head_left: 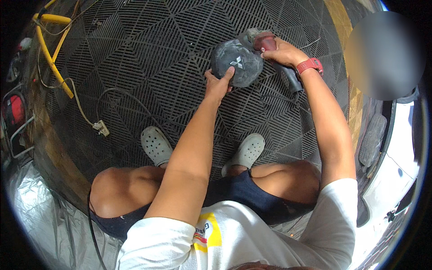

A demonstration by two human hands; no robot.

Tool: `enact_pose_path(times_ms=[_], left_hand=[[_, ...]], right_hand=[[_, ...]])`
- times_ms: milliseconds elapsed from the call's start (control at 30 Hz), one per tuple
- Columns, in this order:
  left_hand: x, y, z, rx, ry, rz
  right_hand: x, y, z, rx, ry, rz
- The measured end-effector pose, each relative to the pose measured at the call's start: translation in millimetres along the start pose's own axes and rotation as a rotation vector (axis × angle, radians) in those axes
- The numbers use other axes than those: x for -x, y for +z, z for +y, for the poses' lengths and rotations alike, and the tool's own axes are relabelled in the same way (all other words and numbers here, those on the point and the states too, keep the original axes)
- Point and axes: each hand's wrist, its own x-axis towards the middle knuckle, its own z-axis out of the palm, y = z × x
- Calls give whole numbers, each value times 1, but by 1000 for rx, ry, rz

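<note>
Crouched person at work with both bare hands over a black slatted floor mat (148,54). The round dark cover (244,72), scuffed grey and bearing a pale emblem, lies in the far middle of the scene, just right of centre. Left hand (219,84): grip clamped on the cover's near left edge, thumb laid over the face and fingers at the rim. Right hand (285,52): grip closed around the red-and-black power tool (265,41), its head at the cover's far right edge; whether the two touch, I cannot tell from here. A red wristwatch (310,66) circles the right wrist. Grey perforated clogs (155,145) stand on the mat, nearer than the cover. To the left, a pale socket block (101,128) sits at the end of a cord; beyond it, at the far left, rises a yellow frame (54,19). Near left: a crumpled silvery sheet (36,193). At right: a curved white panel (393,166).
</note>
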Motion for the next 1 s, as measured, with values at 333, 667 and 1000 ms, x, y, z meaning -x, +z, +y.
enact_pose_path(times_ms=[333,667,1000], left_hand=[[4,7,4,46,21,-33],[4,2,3,18,18,-44],[9,6,10,4,-2,-42]], right_hand=[[-22,-3,-28,400,-41,87],[-23,-5,-72,568,-113,34],[-27,-9,-75,549,-134,-3]])
